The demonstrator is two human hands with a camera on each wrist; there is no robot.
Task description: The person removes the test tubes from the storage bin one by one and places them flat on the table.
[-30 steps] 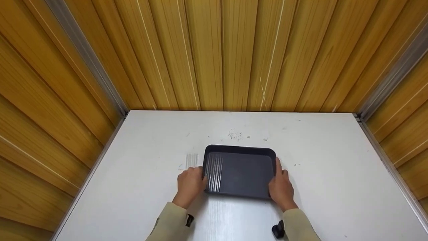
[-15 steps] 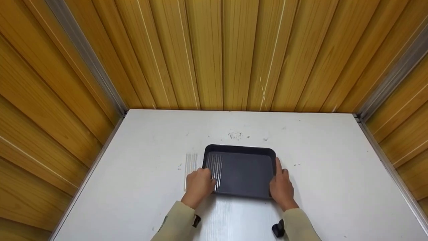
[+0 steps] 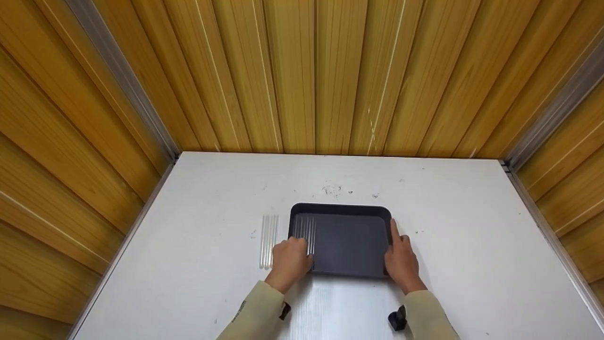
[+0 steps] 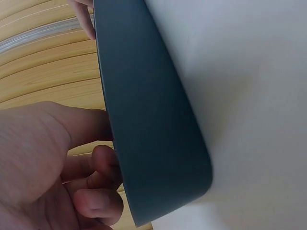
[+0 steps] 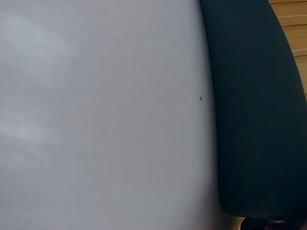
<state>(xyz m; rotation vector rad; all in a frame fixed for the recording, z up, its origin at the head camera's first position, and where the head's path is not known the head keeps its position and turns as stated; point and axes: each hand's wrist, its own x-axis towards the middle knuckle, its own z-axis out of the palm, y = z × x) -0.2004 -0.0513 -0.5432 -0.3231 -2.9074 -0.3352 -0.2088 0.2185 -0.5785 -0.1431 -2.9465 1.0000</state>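
Note:
A dark grey rectangular tray (image 3: 349, 243) with raised walls sits on the white table. Several thin clear rods (image 3: 310, 226) lie side by side along its left part. My left hand (image 3: 289, 262) is over the tray's near left corner with fingers curled, its thumb toward the inside. In the left wrist view that hand (image 4: 62, 163) is at the tray's rim, and the wall hides part of the fingertips; whether a rod is between them cannot be seen. My right hand (image 3: 402, 262) grips the tray's right wall, the index finger lying along its side.
More clear rods (image 3: 269, 241) lie parallel on the white table (image 3: 226, 198), just left of the tray. Yellow wood-patterned panels (image 3: 330, 75) rise behind the table and on both sides. Dark marks (image 3: 332, 190) spot the tabletop behind the tray.
My left hand has moved right from the tray's left wall to over its near left corner, uncovering the rods on the table. The right hand has kept its grip.

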